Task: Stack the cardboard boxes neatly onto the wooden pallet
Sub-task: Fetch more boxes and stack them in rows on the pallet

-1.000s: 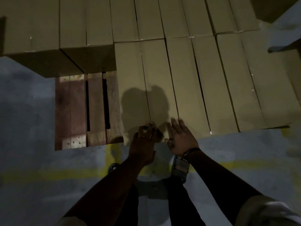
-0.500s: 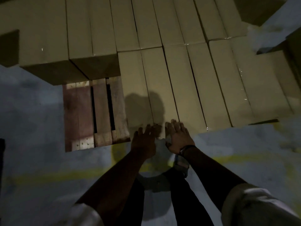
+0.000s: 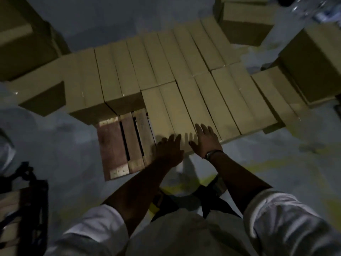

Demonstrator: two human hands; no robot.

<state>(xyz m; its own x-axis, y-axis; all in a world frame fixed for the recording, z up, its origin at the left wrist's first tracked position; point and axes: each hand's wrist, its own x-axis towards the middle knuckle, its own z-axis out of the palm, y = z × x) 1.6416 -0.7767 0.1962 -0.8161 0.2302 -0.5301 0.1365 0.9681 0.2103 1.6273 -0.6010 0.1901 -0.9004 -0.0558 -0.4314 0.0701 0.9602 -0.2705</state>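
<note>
Several long brown cardboard boxes (image 3: 208, 102) lie side by side in rows on the wooden pallet (image 3: 118, 145), whose bare reddish slats show at the near left corner. A taller stack of boxes (image 3: 103, 80) covers the pallet's left rear. My left hand (image 3: 170, 150) and my right hand (image 3: 207, 140) are flat, fingers straight, at the near end of the closest box (image 3: 169, 111) next to the bare slats. Neither hand holds anything. A watch sits on my right wrist.
More cardboard boxes stand on the grey floor at the far left (image 3: 22, 43), far right (image 3: 313, 67) and at the back (image 3: 245, 21). A dark bag or strap (image 3: 31, 196) lies at the lower left. Yellow floor marking (image 3: 258, 163) runs under my arms.
The view has risen and pulled back, so more boxes and floor appear. Both hands stay flat at the near end of the same box, slightly further apart.
</note>
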